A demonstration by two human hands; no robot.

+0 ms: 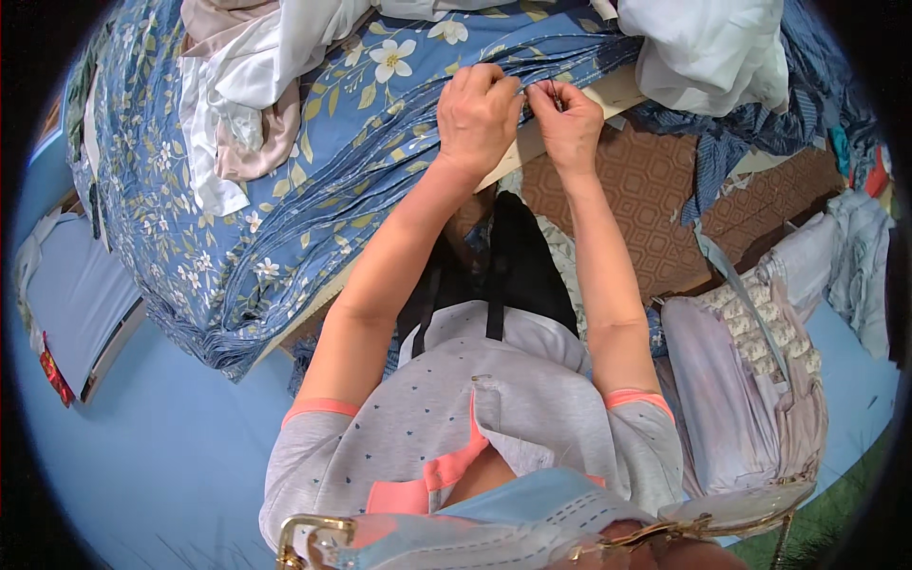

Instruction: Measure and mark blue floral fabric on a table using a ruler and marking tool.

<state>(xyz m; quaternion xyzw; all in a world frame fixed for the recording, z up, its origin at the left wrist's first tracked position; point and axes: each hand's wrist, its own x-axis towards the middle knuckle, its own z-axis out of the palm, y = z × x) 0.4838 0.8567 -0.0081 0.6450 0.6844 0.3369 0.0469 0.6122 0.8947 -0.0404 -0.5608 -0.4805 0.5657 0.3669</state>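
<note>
My left hand (478, 114) is closed, its fingers curled and its fingertips mostly hidden, over the gathered edge of a blue floral cloth (328, 180). Close beside it, my right hand (568, 123) pinches thumb against fingers, with a small dark, thin thing showing there that is too small to name. The fingertips of both hands nearly meet above the pale edge of a board (613, 92) under the cloth. White flowers and yellow-green leaves pattern the cloth, which runs in long folds toward my hands.
White and beige garments (256, 104) lie on the cloth at the far left. A white bundle (708, 57) sits at the far right. Folded pale textiles (727, 380) are stacked to my right, by brown patterned material (627, 199). A light-blue surface (190, 446) spreads at left.
</note>
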